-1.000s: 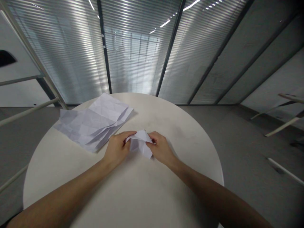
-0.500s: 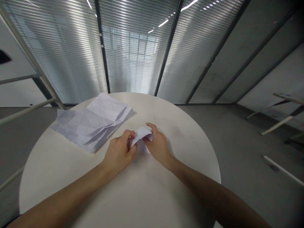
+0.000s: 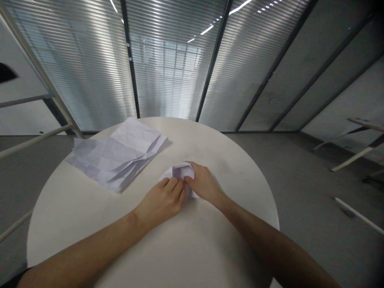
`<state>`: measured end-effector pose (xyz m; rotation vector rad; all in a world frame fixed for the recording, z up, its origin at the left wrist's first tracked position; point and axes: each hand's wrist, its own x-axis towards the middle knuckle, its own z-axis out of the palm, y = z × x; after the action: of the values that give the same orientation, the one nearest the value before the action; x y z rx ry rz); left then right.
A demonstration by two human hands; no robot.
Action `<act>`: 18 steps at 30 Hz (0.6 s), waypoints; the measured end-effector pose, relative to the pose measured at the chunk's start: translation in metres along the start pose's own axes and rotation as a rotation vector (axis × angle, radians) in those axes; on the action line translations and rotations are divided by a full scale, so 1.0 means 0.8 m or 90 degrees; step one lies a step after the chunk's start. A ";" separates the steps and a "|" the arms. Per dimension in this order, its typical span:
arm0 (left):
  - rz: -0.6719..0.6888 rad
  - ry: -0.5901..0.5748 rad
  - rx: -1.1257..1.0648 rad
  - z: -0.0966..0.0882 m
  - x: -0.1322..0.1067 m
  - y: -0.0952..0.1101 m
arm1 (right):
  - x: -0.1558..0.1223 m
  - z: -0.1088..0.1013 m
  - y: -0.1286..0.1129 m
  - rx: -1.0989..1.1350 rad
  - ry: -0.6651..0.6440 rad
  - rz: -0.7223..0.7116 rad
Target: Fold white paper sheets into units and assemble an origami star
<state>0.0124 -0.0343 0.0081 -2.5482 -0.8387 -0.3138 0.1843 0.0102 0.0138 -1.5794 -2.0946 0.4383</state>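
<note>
Between my hands is a small piece of folded white paper (image 3: 179, 171), with an opened pocket facing away from me. My left hand (image 3: 167, 196) is closed on its near left side, fingers curled and knuckles up. On the right edge, my right hand (image 3: 203, 182) grips the paper, thumb at the pocket and fingers behind. Parts of the paper are hidden under both hands. Farther left lies a loose stack of creased white paper sheets (image 3: 117, 154), apart from the hands.
The round white table (image 3: 237, 176) carries the paper. Beyond it stands a glass partition with blinds (image 3: 168, 72). A white board on a metal frame (image 3: 36, 142) is at the left. Table legs (image 3: 351, 158) show at the right, over a grey floor.
My left hand has shifted right and turned knuckles up over the paper. The folded paper now shows an opened pocket. My right hand has moved slightly and its raised index finger has come down.
</note>
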 end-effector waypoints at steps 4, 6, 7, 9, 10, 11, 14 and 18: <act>-0.068 -0.099 0.075 -0.008 0.011 0.035 | -0.004 -0.001 0.001 0.087 0.007 -0.006; -0.071 -0.084 0.062 -0.014 0.012 0.047 | -0.002 0.000 0.004 0.179 0.017 -0.020; -0.061 -0.060 0.051 -0.016 0.013 0.051 | -0.001 0.001 0.007 0.235 0.017 -0.036; -0.071 -0.022 0.047 -0.014 0.013 0.055 | 0.003 0.008 0.014 0.335 0.006 -0.065; -0.089 -0.015 0.044 -0.011 0.013 0.056 | 0.005 0.013 0.018 0.370 -0.003 -0.068; -0.111 -0.015 0.034 -0.005 0.014 0.056 | 0.007 0.018 0.022 0.387 -0.010 -0.053; -0.155 -0.030 -0.069 0.015 0.016 0.053 | 0.009 0.032 0.030 0.386 -0.026 0.009; -0.253 -0.082 -0.232 0.029 0.016 0.039 | 0.006 0.034 0.029 0.400 -0.165 0.094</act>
<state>0.0435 -0.0394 -0.0186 -2.7370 -1.4593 -0.4634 0.1874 0.0219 -0.0199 -1.3416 -1.7540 1.2683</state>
